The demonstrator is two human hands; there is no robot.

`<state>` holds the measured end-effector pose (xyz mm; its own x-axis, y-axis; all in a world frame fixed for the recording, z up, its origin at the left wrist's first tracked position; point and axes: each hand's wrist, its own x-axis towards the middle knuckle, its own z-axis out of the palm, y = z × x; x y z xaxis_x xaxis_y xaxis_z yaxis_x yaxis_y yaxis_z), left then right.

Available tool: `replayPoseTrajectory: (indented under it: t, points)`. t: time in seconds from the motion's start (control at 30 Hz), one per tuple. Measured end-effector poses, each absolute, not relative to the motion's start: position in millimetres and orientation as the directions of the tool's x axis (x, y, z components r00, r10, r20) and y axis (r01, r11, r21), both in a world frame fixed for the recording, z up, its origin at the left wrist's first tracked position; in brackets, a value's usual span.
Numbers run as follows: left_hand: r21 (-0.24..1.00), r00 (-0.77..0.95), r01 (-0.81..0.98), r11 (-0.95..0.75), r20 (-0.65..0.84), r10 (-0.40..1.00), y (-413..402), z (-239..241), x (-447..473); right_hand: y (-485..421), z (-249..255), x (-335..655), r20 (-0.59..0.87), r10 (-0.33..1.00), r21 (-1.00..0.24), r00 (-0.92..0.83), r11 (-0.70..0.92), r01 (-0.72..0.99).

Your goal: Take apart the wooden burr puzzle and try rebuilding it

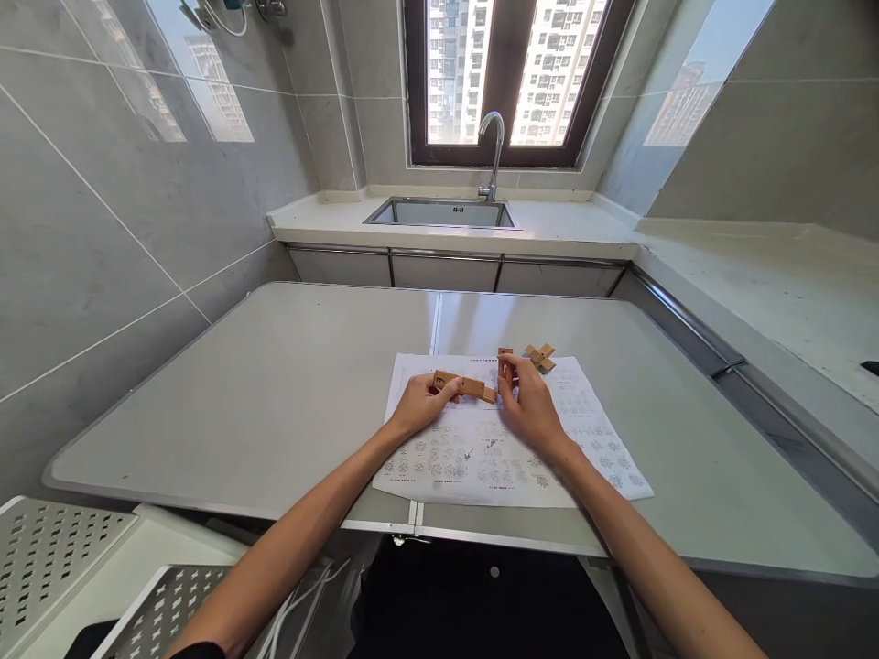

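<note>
Head: notched wood bar (465, 386), L hand (420, 403).

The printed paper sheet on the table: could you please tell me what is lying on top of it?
On the white printed paper sheet lie notched brown wooden pieces: a crossed cluster, and a bar held by the left hand. The right hand holds a small piece. The hands hide the print beneath them.

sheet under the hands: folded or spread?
Spread. The sheet lies flat on the table, all printed diagrams showing, no folds visible; both hands work above it.
</note>
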<state>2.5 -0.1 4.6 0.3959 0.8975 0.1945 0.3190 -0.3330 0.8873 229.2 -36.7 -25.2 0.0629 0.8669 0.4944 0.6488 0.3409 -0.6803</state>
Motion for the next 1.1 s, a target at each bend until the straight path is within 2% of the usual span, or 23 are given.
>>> replayPoseTrajectory:
  t: [0.1,0.23,0.37,0.53,0.7,0.9,1.1]
  points:
    - [0.849,0.403,0.391,-0.357,0.191,0.895,-1.0,2.0,3.8,-33.5,-29.6,230.0,0.506,0.86,-0.688,0.071,0.352,0.635]
    - [0.78,0.425,0.438,-0.448,0.259,0.867,0.9,-4.9,4.2,-31.8,-34.6,228.9,0.485,0.873,-0.703,0.05,0.355,0.616]
    - [0.688,0.378,0.534,-0.492,0.326,0.867,4.1,-13.8,4.0,-32.8,-35.8,225.6,0.471,0.882,-0.708,0.028,0.359,0.608]
    - [0.581,0.246,0.698,-0.417,0.353,0.903,8.5,-18.4,1.2,-36.4,-30.6,221.8,0.424,0.906,-0.748,0.0,0.35,0.564]
    - [0.475,0.213,0.796,-0.375,0.361,0.908,10.8,-22.1,-3.0,-38.2,-27.6,220.5,0.324,0.946,-0.777,-0.018,0.276,0.566]
    - [0.415,0.26,0.809,-0.416,0.381,0.887,10.3,-27.0,-4.1,-33.2,-36.4,225.1,0.29,0.956,-0.753,0.032,0.208,0.624]
    - [0.437,0.348,0.744,-0.505,0.393,0.851,10.4,-28.2,-3.3,-29.6,-42.6,226.8,0.319,0.946,-0.68,0.059,0.185,0.71]
